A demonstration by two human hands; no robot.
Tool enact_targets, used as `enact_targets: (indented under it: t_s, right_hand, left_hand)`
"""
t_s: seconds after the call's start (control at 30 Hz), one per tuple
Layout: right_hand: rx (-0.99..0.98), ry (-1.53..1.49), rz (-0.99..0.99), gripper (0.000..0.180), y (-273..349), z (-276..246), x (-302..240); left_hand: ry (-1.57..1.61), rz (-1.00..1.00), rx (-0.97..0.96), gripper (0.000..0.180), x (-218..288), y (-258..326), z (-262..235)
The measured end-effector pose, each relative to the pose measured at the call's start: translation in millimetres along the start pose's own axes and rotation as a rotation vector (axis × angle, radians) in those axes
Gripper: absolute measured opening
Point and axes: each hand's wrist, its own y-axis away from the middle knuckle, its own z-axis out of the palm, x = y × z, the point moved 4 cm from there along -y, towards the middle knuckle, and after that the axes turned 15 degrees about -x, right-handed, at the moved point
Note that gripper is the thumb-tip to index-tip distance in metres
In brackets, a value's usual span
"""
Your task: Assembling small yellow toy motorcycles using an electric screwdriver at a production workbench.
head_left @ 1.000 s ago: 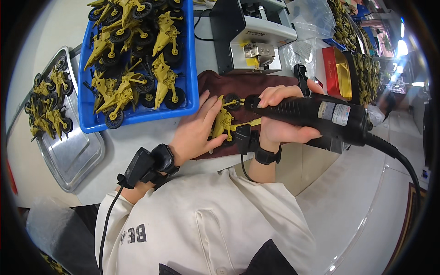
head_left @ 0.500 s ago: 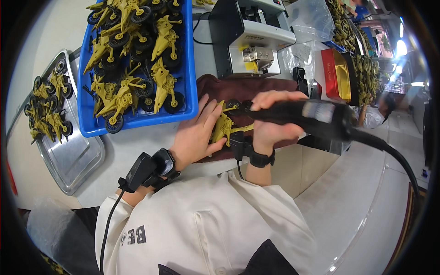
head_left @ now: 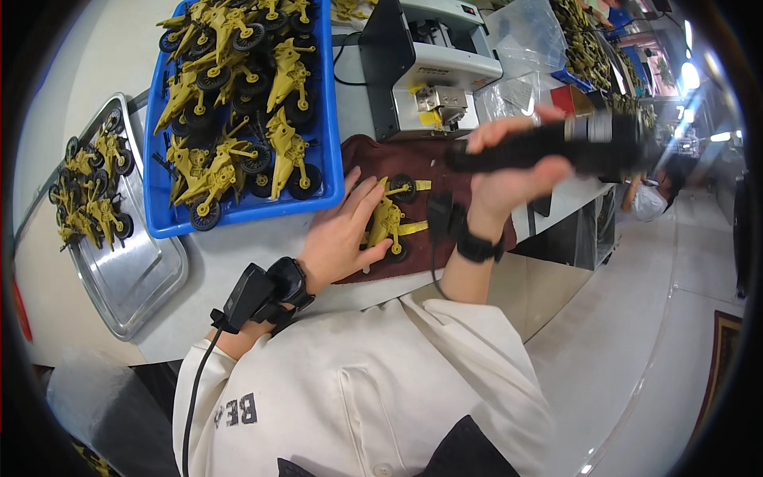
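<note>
A yellow toy motorcycle with black wheels lies on a dark brown cloth pad at the table's front edge. My left hand rests flat on the toy's left side and holds it down. My right hand grips a black electric screwdriver, held level and raised above the pad, its tip pointing left, clear of the toy. A cord runs from its right end.
A blue bin packed with several yellow toy motorcycles stands left of the pad. A metal tray with more of them lies at the far left. A grey machine and clear bags stand behind the pad. Another person sits to the right.
My right hand has lifted the screwdriver up and away from the toy, to the right. My left hand has stayed on the toy.
</note>
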Motion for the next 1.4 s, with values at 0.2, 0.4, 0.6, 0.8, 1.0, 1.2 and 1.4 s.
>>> enact_targets:
  t_s: [0.2,0.4,0.6,0.8,1.0,1.2,1.4]
  right_hand:
    - [-0.079,-0.100,-0.056,0.094,79.8,9.1,-23.9]
    - [-0.108,-0.265,-0.228,0.097,89.0,7.8,-19.4]
    - [-0.188,-0.344,-0.214,0.095,98.0,4.5,-24.7]
    - [-0.277,-0.344,-0.208,0.091,114.5,1.1,-41.5]
    - [-0.184,-0.319,-0.176,0.091,120.1,1.4,-28.6]
    - [-0.171,-0.270,-0.212,0.092,118.4,0.5,-35.1]
    - [-0.175,-0.310,-0.191,0.086,123.0,3.7,-19.8]
  left_hand:
    - [-0.044,-0.004,0.015,0.075,-1.2,0.1,0.9]
    - [-0.043,-0.002,0.017,0.074,-1.5,0.6,2.9]
    - [-0.024,0.004,0.000,0.078,-3.8,2.7,4.2]
    - [0.001,0.015,-0.025,0.088,1.1,2.4,0.2]
    - [-0.026,0.015,-0.054,0.093,-0.1,0.8,1.3]
    - [-0.031,-0.004,-0.079,0.093,-0.2,2.9,1.9]
    - [-0.026,-0.009,-0.088,0.093,0.9,4.0,2.8]
